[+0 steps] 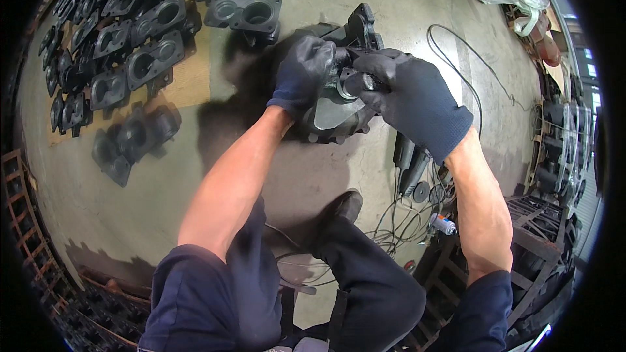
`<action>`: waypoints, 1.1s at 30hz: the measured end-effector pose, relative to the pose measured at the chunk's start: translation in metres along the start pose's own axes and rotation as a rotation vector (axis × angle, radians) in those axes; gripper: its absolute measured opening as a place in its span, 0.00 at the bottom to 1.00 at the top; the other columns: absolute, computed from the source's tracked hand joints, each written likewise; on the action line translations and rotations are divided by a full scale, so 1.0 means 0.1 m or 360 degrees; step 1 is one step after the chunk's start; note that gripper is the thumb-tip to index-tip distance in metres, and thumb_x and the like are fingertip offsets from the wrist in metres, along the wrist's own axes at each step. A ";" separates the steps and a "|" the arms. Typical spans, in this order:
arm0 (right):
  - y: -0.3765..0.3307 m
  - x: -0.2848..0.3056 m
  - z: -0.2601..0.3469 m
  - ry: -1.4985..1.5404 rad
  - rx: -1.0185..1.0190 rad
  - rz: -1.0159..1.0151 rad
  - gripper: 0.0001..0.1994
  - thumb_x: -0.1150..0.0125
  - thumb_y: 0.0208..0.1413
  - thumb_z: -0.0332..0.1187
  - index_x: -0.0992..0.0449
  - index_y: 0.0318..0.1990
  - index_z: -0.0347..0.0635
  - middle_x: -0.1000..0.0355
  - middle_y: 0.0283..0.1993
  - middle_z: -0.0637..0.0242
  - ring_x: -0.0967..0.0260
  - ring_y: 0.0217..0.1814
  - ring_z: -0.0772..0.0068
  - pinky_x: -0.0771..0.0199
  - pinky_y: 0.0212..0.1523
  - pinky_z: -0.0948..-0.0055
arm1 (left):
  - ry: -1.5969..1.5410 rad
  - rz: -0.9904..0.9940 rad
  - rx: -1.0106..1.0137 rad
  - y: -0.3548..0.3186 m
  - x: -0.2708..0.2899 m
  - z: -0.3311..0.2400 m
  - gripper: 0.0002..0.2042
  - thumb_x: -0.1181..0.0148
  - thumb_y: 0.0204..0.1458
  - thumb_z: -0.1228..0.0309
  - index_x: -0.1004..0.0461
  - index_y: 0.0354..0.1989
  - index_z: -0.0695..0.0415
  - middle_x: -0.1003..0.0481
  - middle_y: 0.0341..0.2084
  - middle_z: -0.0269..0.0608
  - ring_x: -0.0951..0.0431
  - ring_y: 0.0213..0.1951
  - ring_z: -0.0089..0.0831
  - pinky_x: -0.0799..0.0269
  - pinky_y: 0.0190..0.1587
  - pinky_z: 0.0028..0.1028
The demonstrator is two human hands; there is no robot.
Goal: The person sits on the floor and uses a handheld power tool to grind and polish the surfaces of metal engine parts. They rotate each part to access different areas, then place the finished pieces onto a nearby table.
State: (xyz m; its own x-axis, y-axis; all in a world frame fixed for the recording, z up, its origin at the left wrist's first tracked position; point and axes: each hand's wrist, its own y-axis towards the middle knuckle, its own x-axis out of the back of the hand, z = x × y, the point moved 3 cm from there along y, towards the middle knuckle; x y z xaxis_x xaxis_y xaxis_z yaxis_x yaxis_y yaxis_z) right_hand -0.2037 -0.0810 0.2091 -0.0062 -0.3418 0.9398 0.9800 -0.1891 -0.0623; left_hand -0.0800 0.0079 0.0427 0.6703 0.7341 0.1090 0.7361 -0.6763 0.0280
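A black metal casting with a bolt-hole flange (360, 26) sits in front of me, between my two gloved hands. My left hand (303, 75) is closed on its left side. At its near side, the fingers of my right hand (414, 94) are closed around a short dark cylindrical piece (355, 83) with a bright ring at its end. Whether that piece is separate from the casting I cannot tell. Below my hands are a smooth grey surface (336, 114) and a dark rounded body with knobs along its edge. My gloves hide much of the casting.
Rows of black castings (156, 58) stand on cardboard (195, 78) to the left, with a few on the bare floor nearer me. On the right lie handheld power tools (412, 169), tangled cables (398, 221) and a spray can (443, 224). A metal rack (535, 234) stands beyond.
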 end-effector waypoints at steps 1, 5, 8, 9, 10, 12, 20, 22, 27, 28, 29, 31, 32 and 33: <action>-0.02 0.00 -0.01 -0.0036 -0.0022 0.0016 0.16 0.40 0.52 0.26 0.21 0.49 0.44 0.22 0.42 0.51 0.23 0.43 0.46 0.23 0.44 0.57 | 0.0014 -0.0011 -0.0021 0.01 0.00 0.01 0.09 0.44 0.62 0.69 0.25 0.41 0.63 0.24 0.35 0.42 0.26 0.37 0.29 0.29 0.44 0.30; 0.03 -0.03 0.03 -0.0004 0.0059 -0.0054 0.15 0.40 0.52 0.27 0.21 0.48 0.45 0.22 0.40 0.52 0.23 0.41 0.46 0.23 0.42 0.57 | 0.0005 0.0002 -0.0055 0.02 0.00 0.03 0.09 0.45 0.62 0.69 0.25 0.41 0.63 0.24 0.34 0.43 0.26 0.37 0.29 0.29 0.44 0.30; 0.02 -0.06 0.07 -0.0214 -0.0046 0.0060 0.16 0.39 0.52 0.28 0.22 0.49 0.45 0.22 0.40 0.53 0.23 0.40 0.46 0.23 0.42 0.57 | -0.0012 0.0001 0.0019 0.02 -0.01 0.03 0.10 0.45 0.63 0.68 0.25 0.41 0.63 0.24 0.34 0.42 0.26 0.37 0.29 0.29 0.44 0.29; -0.02 -0.09 0.09 -0.0319 -0.0072 0.0081 0.16 0.39 0.52 0.29 0.22 0.50 0.45 0.22 0.40 0.53 0.23 0.40 0.46 0.23 0.42 0.56 | 0.0033 -0.0017 -0.0034 0.01 -0.01 0.04 0.10 0.45 0.63 0.68 0.25 0.41 0.63 0.24 0.34 0.42 0.26 0.37 0.29 0.29 0.44 0.29; -0.04 -0.12 0.10 -0.0424 -0.0097 0.0101 0.16 0.39 0.52 0.29 0.23 0.50 0.45 0.22 0.40 0.53 0.24 0.40 0.46 0.23 0.42 0.56 | 0.0079 -0.0035 -0.0087 0.01 0.00 0.05 0.10 0.45 0.63 0.67 0.25 0.40 0.63 0.24 0.34 0.42 0.26 0.37 0.28 0.29 0.44 0.29; 0.00 -0.13 0.02 -0.0110 0.0085 -0.0082 0.15 0.38 0.52 0.31 0.23 0.49 0.43 0.22 0.39 0.52 0.23 0.39 0.46 0.22 0.41 0.56 | 0.0080 -0.0030 -0.0073 0.01 -0.01 0.05 0.10 0.45 0.63 0.67 0.24 0.40 0.62 0.24 0.35 0.41 0.26 0.37 0.29 0.29 0.44 0.30; -0.06 -0.22 0.05 -0.0225 -0.0352 -0.0156 0.21 0.34 0.55 0.47 0.25 0.42 0.36 0.23 0.34 0.47 0.23 0.36 0.47 0.23 0.36 0.55 | -0.0018 -0.0079 -0.0082 0.02 0.00 -0.02 0.12 0.44 0.61 0.62 0.23 0.37 0.60 0.23 0.30 0.48 0.25 0.32 0.38 0.29 0.40 0.35; -0.10 -0.25 0.01 -0.0250 -0.0334 -0.0254 0.22 0.34 0.56 0.49 0.25 0.43 0.36 0.24 0.30 0.50 0.23 0.34 0.48 0.24 0.34 0.55 | -0.0101 -0.0035 -0.0005 0.01 -0.01 -0.01 0.12 0.44 0.61 0.62 0.23 0.37 0.60 0.23 0.30 0.47 0.25 0.31 0.37 0.29 0.39 0.35; -0.02 -0.23 0.06 -0.0270 -0.0158 -0.0195 0.20 0.36 0.57 0.48 0.24 0.43 0.37 0.24 0.30 0.50 0.23 0.34 0.48 0.24 0.33 0.56 | -0.0133 -0.0060 -0.0020 0.03 -0.02 0.02 0.13 0.44 0.62 0.62 0.24 0.35 0.60 0.23 0.28 0.46 0.25 0.30 0.35 0.29 0.39 0.35; 0.00 -0.22 0.06 -0.0284 -0.0140 -0.0169 0.20 0.36 0.57 0.47 0.24 0.43 0.37 0.24 0.30 0.51 0.23 0.34 0.48 0.24 0.33 0.56 | -0.0171 -0.0073 -0.0002 0.01 -0.02 -0.01 0.13 0.44 0.62 0.62 0.24 0.35 0.60 0.22 0.28 0.46 0.24 0.30 0.34 0.28 0.38 0.35; -0.02 -0.23 0.05 -0.0292 -0.0164 -0.0186 0.20 0.36 0.57 0.47 0.24 0.43 0.38 0.24 0.30 0.51 0.23 0.34 0.49 0.24 0.33 0.56 | -0.0210 -0.0086 0.0016 0.00 -0.02 -0.03 0.13 0.44 0.62 0.62 0.24 0.34 0.60 0.22 0.28 0.46 0.24 0.30 0.34 0.28 0.38 0.35; -0.03 -0.29 0.02 -0.0310 -0.0208 -0.0227 0.19 0.36 0.57 0.47 0.24 0.43 0.39 0.23 0.30 0.51 0.23 0.34 0.49 0.23 0.33 0.56 | -0.0062 -0.0077 -0.0023 0.01 0.00 -0.04 0.13 0.44 0.62 0.62 0.24 0.34 0.61 0.21 0.28 0.45 0.24 0.29 0.32 0.28 0.38 0.33; -0.05 -0.31 0.02 -0.0270 -0.0294 -0.0216 0.19 0.36 0.57 0.48 0.24 0.43 0.39 0.23 0.29 0.52 0.23 0.33 0.49 0.23 0.32 0.56 | 0.0013 -0.0074 -0.0042 0.02 0.01 -0.04 0.13 0.45 0.63 0.63 0.24 0.34 0.61 0.21 0.28 0.45 0.24 0.29 0.31 0.28 0.38 0.33; -0.08 -0.33 0.03 -0.0228 -0.0382 -0.0204 0.19 0.36 0.57 0.48 0.24 0.42 0.40 0.23 0.28 0.52 0.22 0.32 0.49 0.23 0.31 0.56 | -0.0002 -0.0084 -0.0063 0.01 0.01 -0.08 0.13 0.45 0.63 0.63 0.24 0.34 0.61 0.21 0.28 0.45 0.24 0.29 0.31 0.28 0.38 0.33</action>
State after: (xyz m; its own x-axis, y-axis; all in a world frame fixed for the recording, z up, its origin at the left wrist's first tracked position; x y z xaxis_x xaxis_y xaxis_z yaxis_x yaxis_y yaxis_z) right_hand -0.2103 -0.0654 0.1792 -0.0820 -0.1711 0.9818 0.8979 -0.4402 -0.0017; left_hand -0.0794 0.0080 0.0508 0.6309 0.7687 0.1049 0.7660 -0.6387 0.0726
